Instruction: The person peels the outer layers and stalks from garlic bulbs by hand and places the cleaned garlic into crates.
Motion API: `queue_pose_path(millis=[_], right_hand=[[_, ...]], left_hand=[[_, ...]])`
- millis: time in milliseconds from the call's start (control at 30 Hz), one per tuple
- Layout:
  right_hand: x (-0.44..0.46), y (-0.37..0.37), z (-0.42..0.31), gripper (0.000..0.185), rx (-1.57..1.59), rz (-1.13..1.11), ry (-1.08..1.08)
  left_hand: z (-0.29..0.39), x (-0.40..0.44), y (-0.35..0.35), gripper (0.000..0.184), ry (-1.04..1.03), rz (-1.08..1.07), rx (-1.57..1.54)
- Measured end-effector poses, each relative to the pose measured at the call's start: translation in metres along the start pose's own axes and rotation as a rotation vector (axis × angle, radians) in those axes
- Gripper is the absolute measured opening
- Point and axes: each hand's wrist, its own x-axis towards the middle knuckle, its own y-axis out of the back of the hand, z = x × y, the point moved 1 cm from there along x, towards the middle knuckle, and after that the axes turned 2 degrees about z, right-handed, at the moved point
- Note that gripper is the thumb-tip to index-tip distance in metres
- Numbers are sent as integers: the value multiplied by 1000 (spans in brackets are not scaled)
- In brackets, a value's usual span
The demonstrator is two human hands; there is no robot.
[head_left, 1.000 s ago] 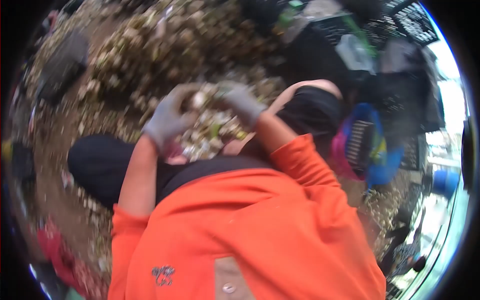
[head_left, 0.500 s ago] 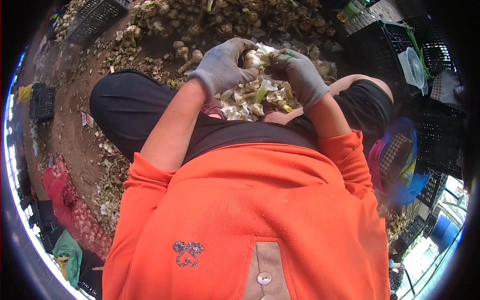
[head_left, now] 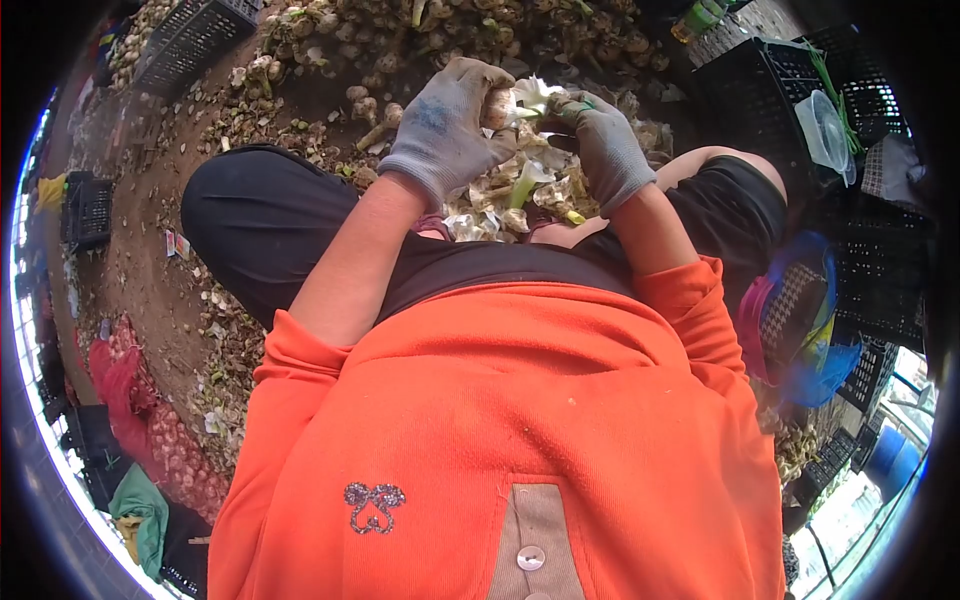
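Note:
My left hand [head_left: 448,125], in a grey work glove with a blue stain, is closed round a garlic bulb [head_left: 499,108] in front of my lap. White papery garlic skin [head_left: 536,94] flares out from the bulb toward the right. My right hand [head_left: 603,145], also gloved, has its fingers closed on that skin; the fingertips are partly hidden. Beneath both hands, a heap of peeled skins and stem pieces [head_left: 500,190] lies between my legs.
A large pile of garlic bulbs [head_left: 460,35] spreads ahead. Black crates stand at the far left [head_left: 195,45] and the right [head_left: 745,85], where a clear plastic container [head_left: 825,135] rests. Red mesh sacks of garlic [head_left: 170,440] lie at left. Scraps litter the dirt floor [head_left: 140,250].
My left hand has risen slightly and rolled, showing more of its back. The white skin is pulled out further and spread upward from the bulb, and my right hand has turned a little.

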Motion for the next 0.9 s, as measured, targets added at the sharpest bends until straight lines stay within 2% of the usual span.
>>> queue_pose_path(millis=[67, 133, 167, 200, 267, 367, 400, 467, 500, 567, 600, 633, 667, 700, 767, 800, 833, 900], right_hand=[[3, 2, 0, 21, 2, 80, 32], [23, 25, 7, 23, -41, 191, 80], [53, 62, 21, 21, 39, 261, 32], [34, 58, 0, 16, 15, 462, 72], [53, 79, 12, 23, -122, 227, 112], [20, 32, 13, 37, -305, -40, 104], [19, 28, 17, 31, -566, -43, 192], [22, 28, 15, 35, -628, -86, 82], [23, 29, 13, 37, -655, -94, 127], [22, 31, 10, 41, -715, -107, 214], [18, 28, 6, 42, -660, -137, 229], [13, 23, 3, 43, -603, -167, 242], [8, 18, -1, 44, -544, -196, 255], [3, 11, -9, 44, -467, -218, 110], [-7, 1, -13, 42, -314, -340, -34], [-11, -5, -15, 40, -236, -397, -103], [-15, -17, -17, 38, -368, -375, -53], [-5, -14, -9, 35, -313, -436, -44]], left_hand=[[0, 1, 2, 47, -59, 37, 48], [-13, 0, 9, 46, 98, 14, -61], [-20, -3, 13, 46, 178, 0, -117], [-26, -6, 15, 43, 290, 58, -369], [-26, -4, 21, 46, 484, 17, -766], [-15, 1, 19, 44, 495, -7, -911], [-15, 1, 19, 44, 474, -9, -835], [-18, -1, 17, 44, 430, -19, -680], [-21, -1, 15, 44, 340, -23, -495], [-21, -5, 10, 45, 268, -36, -475], [-18, -7, 10, 46, 235, -42, -466], [-16, -5, 15, 48, 127, -50, -202], [-15, -5, 16, 48, 103, -53, -156], [-14, -4, 17, 48, 78, -57, -109], [-16, -5, 13, 49, 6, -34, -24], [-14, -5, 11, 49, -1, -43, -32], [-13, -5, 9, 49, -9, -51, -40], [-11, -4, 9, 49, 14, -91, -90]])
